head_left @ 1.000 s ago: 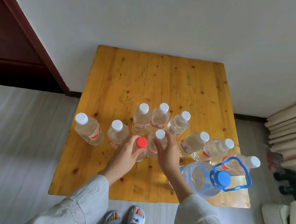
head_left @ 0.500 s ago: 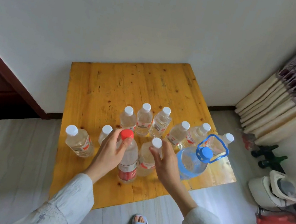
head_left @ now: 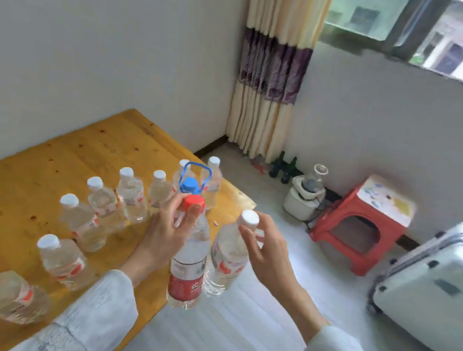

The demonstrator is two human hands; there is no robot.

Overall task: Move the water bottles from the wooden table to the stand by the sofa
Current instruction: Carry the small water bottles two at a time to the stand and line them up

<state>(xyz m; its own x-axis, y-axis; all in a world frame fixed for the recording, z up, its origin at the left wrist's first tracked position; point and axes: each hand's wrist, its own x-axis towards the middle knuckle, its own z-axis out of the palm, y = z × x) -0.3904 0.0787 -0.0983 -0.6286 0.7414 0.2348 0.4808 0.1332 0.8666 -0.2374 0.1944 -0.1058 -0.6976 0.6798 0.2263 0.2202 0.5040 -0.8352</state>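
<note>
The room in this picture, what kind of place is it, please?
Most likely a plain room in a home. A patterned curtain hangs beside a window, a suitcase and a red plastic stool stand on the floor, and a low wooden table holds water bottles.

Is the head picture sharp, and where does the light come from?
Head view: daylight enters through the window at upper right; wide-angle bending curves the walls; motion blur softens the bottles on the table, while the red-capped bottle in the left hand and the white-capped bottle in the right hand look clearer.
</note>
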